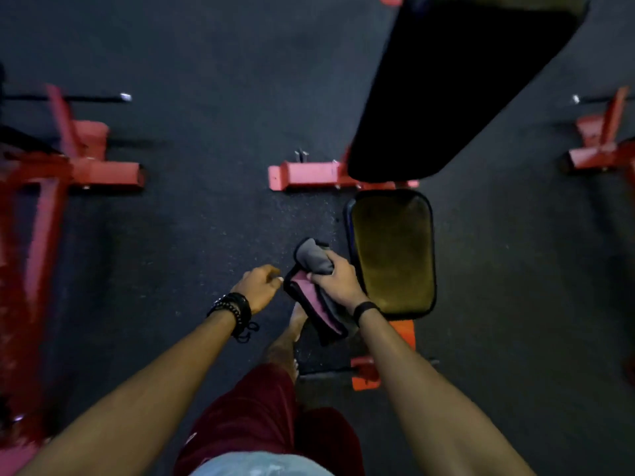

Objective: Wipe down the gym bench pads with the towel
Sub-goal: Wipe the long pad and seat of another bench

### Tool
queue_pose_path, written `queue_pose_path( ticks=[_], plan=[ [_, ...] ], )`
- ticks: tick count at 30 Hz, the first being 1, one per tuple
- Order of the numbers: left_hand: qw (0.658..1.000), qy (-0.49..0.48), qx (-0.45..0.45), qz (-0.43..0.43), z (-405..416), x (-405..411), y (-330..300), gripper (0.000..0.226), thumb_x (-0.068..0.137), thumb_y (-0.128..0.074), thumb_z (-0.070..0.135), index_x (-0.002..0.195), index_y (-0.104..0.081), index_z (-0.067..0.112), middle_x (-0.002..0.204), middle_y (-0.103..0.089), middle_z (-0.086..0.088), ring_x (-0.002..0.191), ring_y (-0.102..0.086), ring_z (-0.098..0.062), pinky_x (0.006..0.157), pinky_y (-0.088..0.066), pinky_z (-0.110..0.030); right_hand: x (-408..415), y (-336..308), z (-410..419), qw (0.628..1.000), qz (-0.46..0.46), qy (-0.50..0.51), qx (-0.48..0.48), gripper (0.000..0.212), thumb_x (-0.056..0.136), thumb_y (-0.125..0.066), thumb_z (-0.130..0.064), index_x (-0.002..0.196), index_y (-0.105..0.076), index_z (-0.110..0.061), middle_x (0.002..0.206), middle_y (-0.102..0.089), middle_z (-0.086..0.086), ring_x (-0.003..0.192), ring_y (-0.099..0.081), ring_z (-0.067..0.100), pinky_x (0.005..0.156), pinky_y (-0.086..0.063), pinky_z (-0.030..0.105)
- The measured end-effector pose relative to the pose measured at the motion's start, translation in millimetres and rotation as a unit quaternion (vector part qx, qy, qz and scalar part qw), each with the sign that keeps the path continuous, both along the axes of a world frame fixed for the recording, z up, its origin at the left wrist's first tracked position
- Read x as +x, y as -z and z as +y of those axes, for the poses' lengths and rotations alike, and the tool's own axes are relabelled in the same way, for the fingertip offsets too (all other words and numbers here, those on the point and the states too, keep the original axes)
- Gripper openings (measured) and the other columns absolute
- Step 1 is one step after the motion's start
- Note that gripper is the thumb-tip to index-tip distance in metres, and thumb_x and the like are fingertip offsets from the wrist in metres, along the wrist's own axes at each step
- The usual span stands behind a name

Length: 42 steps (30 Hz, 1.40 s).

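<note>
1. The right hand (338,276) grasps the towel (314,286), with the fingers curled round a bunched part of it. The towel is grey with a pink side and a dark edge, and its loose end hangs down below the hand.
2. The towel is in the air, just to the left of the seat pad (393,252). It seems to touch no pad at this moment.
3. The left hand (259,286) holds nothing. Its fingers are loosely curled, and it is close to the lower part of the towel without clearly touching it.
4. The seat pad is small and lies flat, right beside the right hand. The long back pad (453,87) rises at a tilt beyond it, further from the person. The red frame (309,175) carries both pads.
5. I cannot see any wet mark, streak or clean band on either pad. The light is low and the back pad looks almost black, so the pictures do not tell whether any wiping is already done.
6. My judgement is that the task is at its beginning or between two strokes: the towel is in hand and perhaps being arranged for a better grip.
7. As far as one can tell, both pads remain to be wiped, and the seat pad is the nearest one to start with.
8. Other red equipment (86,149) stands on the dark floor (206,63) to the left and to the right.
</note>
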<state>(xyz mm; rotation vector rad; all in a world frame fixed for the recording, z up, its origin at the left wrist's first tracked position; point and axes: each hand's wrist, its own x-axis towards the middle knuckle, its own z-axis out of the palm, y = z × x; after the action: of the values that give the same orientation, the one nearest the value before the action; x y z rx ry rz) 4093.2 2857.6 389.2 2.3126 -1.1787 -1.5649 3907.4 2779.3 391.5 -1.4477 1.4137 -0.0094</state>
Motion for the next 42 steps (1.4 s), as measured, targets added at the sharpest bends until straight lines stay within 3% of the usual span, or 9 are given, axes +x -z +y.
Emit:
queue_pose_path(
  ticks=[4, 10, 13, 17, 21, 26, 30, 34, 42],
  plan=[
    [0.994, -0.072, -0.048, -0.06, 65, 60, -53, 0.036, 0.093, -0.053, 0.038, 0.124, -0.06, 0.021, 0.125, -0.065, -0.004, 0.114, -0.059, -0.025, 0.098, -0.047, -0.04, 52, -38, 32, 0.996, -0.039, -0.054, -0.052, 0.052, 0.066, -0.077, -0.036, 0.114, -0.065, -0.023, 0.109, -0.072, -0.001, 0.107, -0.064, 0.02, 0.094, -0.05, 0.037],
    [0.956, -0.236, -0.081, -0.153, 200, 153, -129, 0.036, 0.09, -0.051, 0.045, 0.121, -0.06, 0.029, 0.121, -0.066, -0.002, 0.112, -0.061, -0.023, 0.097, -0.048, -0.04, 142, -86, 86, 0.971, -0.071, -0.212, -0.08, 0.05, 0.065, -0.08, -0.034, 0.113, -0.065, -0.03, 0.107, -0.072, -0.003, 0.105, -0.065, 0.022, 0.094, -0.051, 0.039],
    [0.919, -0.329, -0.088, -0.198, 277, 184, -158, 0.042, 0.084, -0.048, 0.052, 0.119, -0.06, 0.032, 0.118, -0.067, -0.001, 0.111, -0.06, -0.023, 0.096, -0.048, -0.039, 199, -118, 120, 0.943, -0.102, -0.301, -0.095, 0.047, 0.071, -0.081, -0.028, 0.115, -0.064, -0.03, 0.108, -0.071, -0.003, 0.105, -0.065, 0.021, 0.093, -0.051, 0.039],
    [0.855, -0.445, -0.088, -0.253, 377, 202, -185, 0.028, 0.092, -0.055, 0.036, 0.117, -0.064, 0.025, 0.113, -0.068, -0.002, 0.109, -0.062, -0.026, 0.092, -0.047, -0.032, 265, -148, 172, 0.893, -0.127, -0.42, -0.103, 0.056, 0.075, -0.082, -0.025, 0.127, -0.061, -0.026, 0.114, -0.069, -0.002, 0.109, -0.062, 0.018, 0.096, -0.049, 0.037],
    [0.796, -0.522, -0.079, -0.296, 467, 210, -200, 0.026, 0.092, -0.058, 0.03, 0.113, -0.066, 0.02, 0.108, -0.071, -0.006, 0.106, -0.064, -0.027, 0.089, -0.048, -0.033, 318, -165, 227, 0.847, -0.146, -0.498, -0.115, 0.052, 0.073, -0.082, -0.028, 0.121, -0.064, -0.025, 0.111, -0.07, -0.003, 0.108, -0.064, 0.019, 0.096, -0.05, 0.04],
    [0.779, -0.55, -0.051, -0.296, 553, 221, -208, 0.036, 0.092, -0.058, 0.035, 0.124, -0.059, 0.018, 0.114, -0.067, -0.002, 0.108, -0.061, -0.024, 0.095, -0.047, -0.033, 381, -183, 311, 0.806, -0.188, -0.549, -0.117, 0.073, 0.058, -0.078, -0.048, 0.126, -0.063, -0.024, 0.115, -0.071, -0.003, 0.11, -0.065, 0.016, 0.098, -0.051, 0.039],
    [0.772, -0.552, -0.05, -0.311, 610, 246, -212, 0.044, 0.091, -0.058, 0.039, 0.13, -0.054, 0.02, 0.125, -0.063, -0.003, 0.113, -0.06, -0.025, 0.097, -0.047, -0.038, 424, -200, 393, 0.783, -0.229, -0.564, -0.127, 0.054, 0.072, -0.084, -0.026, 0.121, -0.065, -0.019, 0.113, -0.071, -0.001, 0.107, -0.065, 0.017, 0.096, -0.051, 0.037],
    [0.758, -0.552, -0.059, -0.343, 662, 275, -218, 0.047, 0.092, -0.057, 0.036, 0.134, -0.051, 0.018, 0.132, -0.058, -0.005, 0.12, -0.055, -0.028, 0.099, -0.044, -0.039, 457, -209, 475, 0.759, -0.247, -0.592, -0.114, 0.045, 0.069, -0.081, -0.032, 0.11, -0.067, -0.022, 0.106, -0.071, -0.002, 0.101, -0.066, 0.017, 0.091, -0.053, 0.038],
    [0.751, -0.565, -0.073, -0.334, 746, 330, -205, 0.051, 0.092, -0.057, 0.039, 0.136, -0.048, 0.018, 0.136, -0.052, -0.003, 0.123, -0.05, -0.024, 0.101, -0.04, -0.041, 510, -200, 582, 0.774, -0.246, -0.577, -0.087, 0.031, 0.079, -0.081, -0.018, 0.102, -0.062, -0.023, 0.099, -0.069, -0.003, 0.094, -0.065, 0.014, 0.078, -0.048, 0.021]
  ],
)
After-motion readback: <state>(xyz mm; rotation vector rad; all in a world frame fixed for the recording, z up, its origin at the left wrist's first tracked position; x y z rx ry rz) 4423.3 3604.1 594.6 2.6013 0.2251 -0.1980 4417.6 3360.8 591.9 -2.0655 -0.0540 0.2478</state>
